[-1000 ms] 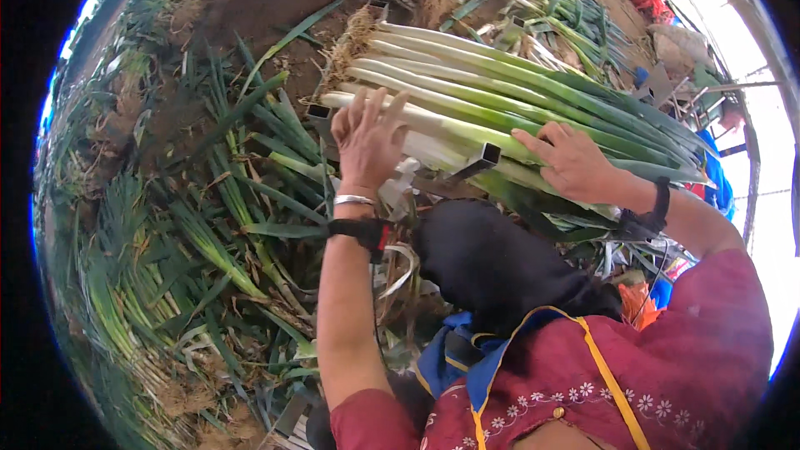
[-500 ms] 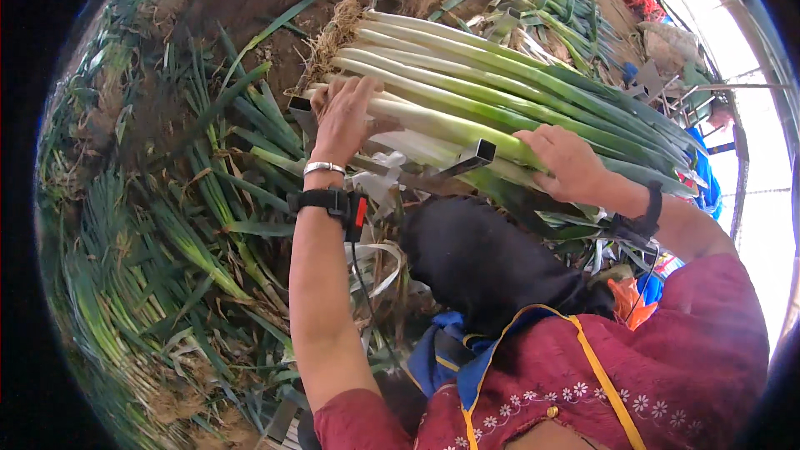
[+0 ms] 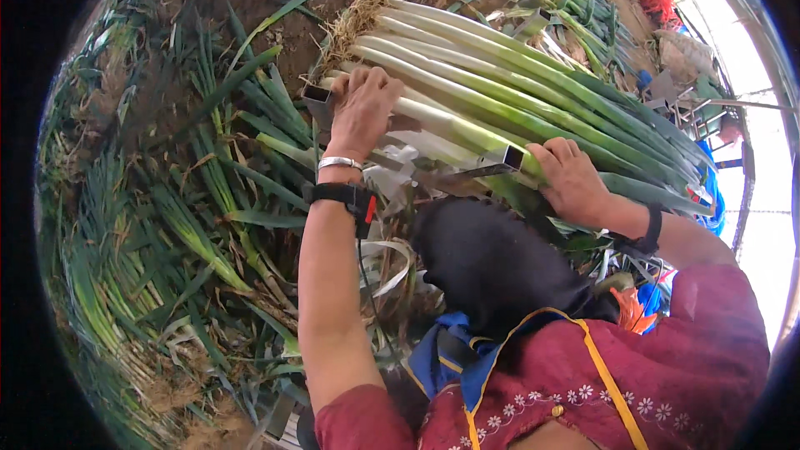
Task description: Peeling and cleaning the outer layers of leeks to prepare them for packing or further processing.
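Note:
Long green onions (image 3: 500, 75) with white stalks lie side by side across a metal rack, roots (image 3: 354, 21) at the left and green leaves to the right. My left hand (image 3: 364, 112) is closed over the nearest stalks close to the roots, its fingertips bent down over them. Further along the same near stalks, my right hand (image 3: 575, 182) grips where white turns to green, with fingers curled and the thumb side hidden. Square tube ends of the rack (image 3: 510, 158) stick up beside the stalks, one of them between my hands.
Loose green onions (image 3: 200, 233) cover the ground at the left. Another pile (image 3: 575, 17) lies beyond the rack. White plastic strips (image 3: 392, 262) hang below the stalks near my left forearm. Red netting (image 3: 658, 7) sits at the far right, and an orange bag (image 3: 631, 308) near my right elbow.
The whole scene has shifted slightly right in view. My right hand has slid a little nearer to the tube end beside it. My left hand keeps its place near the roots.

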